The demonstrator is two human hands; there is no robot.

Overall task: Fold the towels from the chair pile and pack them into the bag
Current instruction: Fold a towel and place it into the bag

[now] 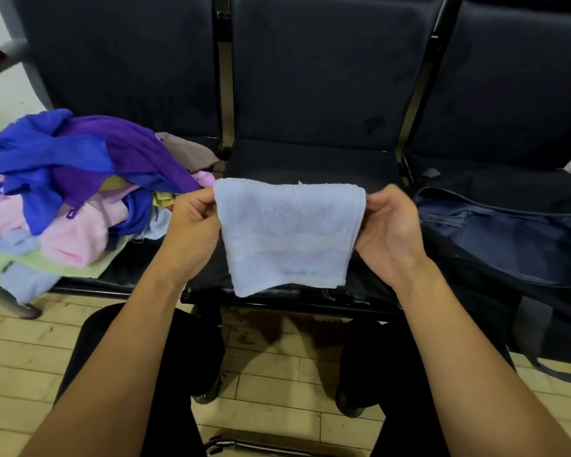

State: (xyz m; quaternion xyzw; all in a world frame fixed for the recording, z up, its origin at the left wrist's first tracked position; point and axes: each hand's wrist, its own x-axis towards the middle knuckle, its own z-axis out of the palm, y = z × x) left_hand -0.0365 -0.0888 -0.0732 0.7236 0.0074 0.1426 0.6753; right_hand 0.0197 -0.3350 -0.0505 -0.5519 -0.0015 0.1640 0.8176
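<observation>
Above the middle chair seat (310, 159) we held the pale blue towel (287, 235), folded, its long axis running nine to three. Our left hand (192, 225) and right hand (389, 229) each pinched a top corner. Pile (73, 199) at nine, bag (508, 232) at three.

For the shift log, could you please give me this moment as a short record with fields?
towel in hand: light blue towel, folded over, hanging above the middle seat
left hand: pinches the towel's upper left corner
right hand: pinches the upper right corner
pile: unfolded towels, mixed colours, on the left seat
bag: dark blue, open, on the right seat
packed so far: cannot tell
</observation>
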